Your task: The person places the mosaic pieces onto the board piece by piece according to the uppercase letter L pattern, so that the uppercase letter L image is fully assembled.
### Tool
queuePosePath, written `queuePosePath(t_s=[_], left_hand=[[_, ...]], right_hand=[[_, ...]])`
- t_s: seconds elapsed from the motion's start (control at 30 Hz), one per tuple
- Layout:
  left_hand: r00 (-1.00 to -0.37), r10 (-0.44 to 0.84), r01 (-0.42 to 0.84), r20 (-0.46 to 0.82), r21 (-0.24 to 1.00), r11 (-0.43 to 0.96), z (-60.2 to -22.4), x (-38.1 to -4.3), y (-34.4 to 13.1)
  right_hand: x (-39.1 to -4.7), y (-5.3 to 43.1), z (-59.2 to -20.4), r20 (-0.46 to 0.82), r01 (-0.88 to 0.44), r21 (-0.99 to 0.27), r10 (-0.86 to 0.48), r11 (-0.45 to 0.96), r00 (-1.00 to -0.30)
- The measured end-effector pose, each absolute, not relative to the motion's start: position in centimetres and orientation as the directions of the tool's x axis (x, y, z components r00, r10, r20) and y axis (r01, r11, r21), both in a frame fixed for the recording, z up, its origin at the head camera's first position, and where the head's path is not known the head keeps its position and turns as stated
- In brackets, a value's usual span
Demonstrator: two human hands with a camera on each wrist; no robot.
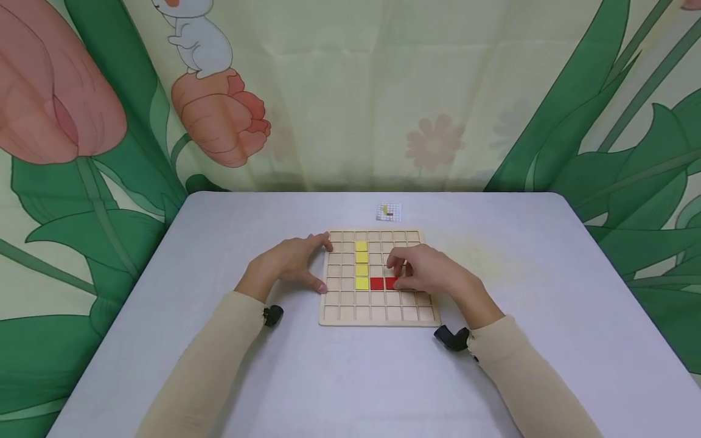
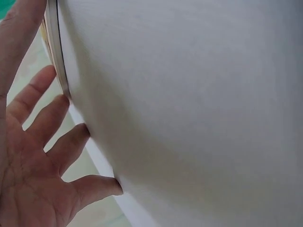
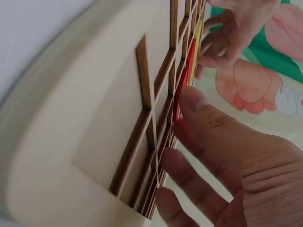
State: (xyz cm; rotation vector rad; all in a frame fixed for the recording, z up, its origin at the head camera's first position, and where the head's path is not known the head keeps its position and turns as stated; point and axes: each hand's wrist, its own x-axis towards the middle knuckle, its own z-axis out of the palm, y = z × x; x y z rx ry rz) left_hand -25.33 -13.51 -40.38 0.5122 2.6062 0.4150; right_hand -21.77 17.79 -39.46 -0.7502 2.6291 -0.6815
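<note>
A light wooden grid board (image 1: 331, 315) lies on the table. Yellow square tiles (image 1: 361, 258) fill a column of its cells. From the column's near end a row of red tiles runs right: a first red tile (image 1: 376, 284) and a second red tile (image 1: 390, 283). At that second tile, level with the board, the thumb and bent index finger of my right hand (image 1: 424, 267) pinch it; the thumb covers part of it. My left hand (image 1: 290, 260) rests against the board's left edge, fingers spread, thumb nearer me. In the left wrist view the fingertips of the left hand (image 2: 35, 165) touch edges.
A small card (image 1: 389, 212) with a printed grid pattern lies behind the board. White cloth covers the table (image 1: 263, 377). A printed curtain (image 1: 339, 109) hangs behind it. Black wrist cameras (image 1: 452, 338) sit at both cuffs.
</note>
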Motion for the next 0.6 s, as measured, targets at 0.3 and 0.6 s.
queuePosePath(t_s=[0.3,0.6], left_hand=[[-0.835,0.417,0.287,-0.36,0.361,0.887,-40.1,-25.6,-12.9],[-0.81,0.446,0.294,-0.38,0.396,0.87,-40.2,-25.3,-14.1]], right_hand=[[-21.6,18.7,-38.6,-0.14,-0.431,-0.552,-0.588,0.714,-0.796],[-21.3,20.8,-38.4,-0.026,-0.426,-0.506,-0.507,0.75,-0.862]])
